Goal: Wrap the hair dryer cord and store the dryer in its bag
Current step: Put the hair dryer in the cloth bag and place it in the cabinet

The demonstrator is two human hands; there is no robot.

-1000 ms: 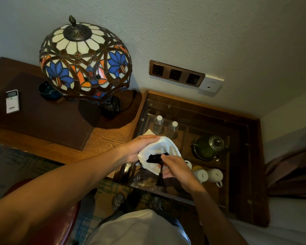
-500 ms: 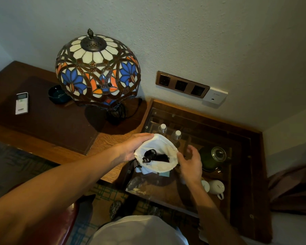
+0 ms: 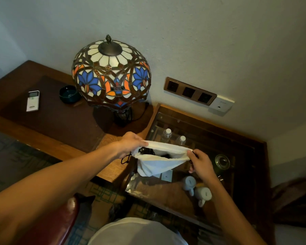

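A: Item one, the black plastic hair dryer (image 3: 146,150). Where is it?

B: Inside the white cloth drawstring bag (image 3: 157,164). Only a dark part of it shows through the open mouth, near the left end. You hold the bag in the air above the glass-topped wooden cabinet (image 3: 244,147), just right of the wooden desk (image 3: 48,121).

A: Item two, your hands?

B: Your left hand (image 3: 131,143) has its fingers pinched shut on the left end of the bag's hem. Your right hand (image 3: 200,162) has thumb and fingers closed on the right end. Between them the mouth is stretched into a long slit.

A: Item three, the closure?

B: A thin black drawstring cord (image 3: 125,159) hangs in a loop below your left hand. Another bit shows at your right fingers; whether you grip it there I cannot tell.

A: How do you finish well?

B: By my judgement the dryer is stored and closing remains. Shake the load down first so nothing sits at the hem. Then take the strings, not the cloth, and pull both ends evenly outward. Keep the bag low over the glass.

A: Surroundings?

B: A stained-glass dome table lamp (image 3: 111,73), a white remote control (image 3: 32,101), a dark round ashtray (image 3: 68,94), two clear water bottles (image 3: 167,134), two pale ceramic mugs (image 3: 196,189).
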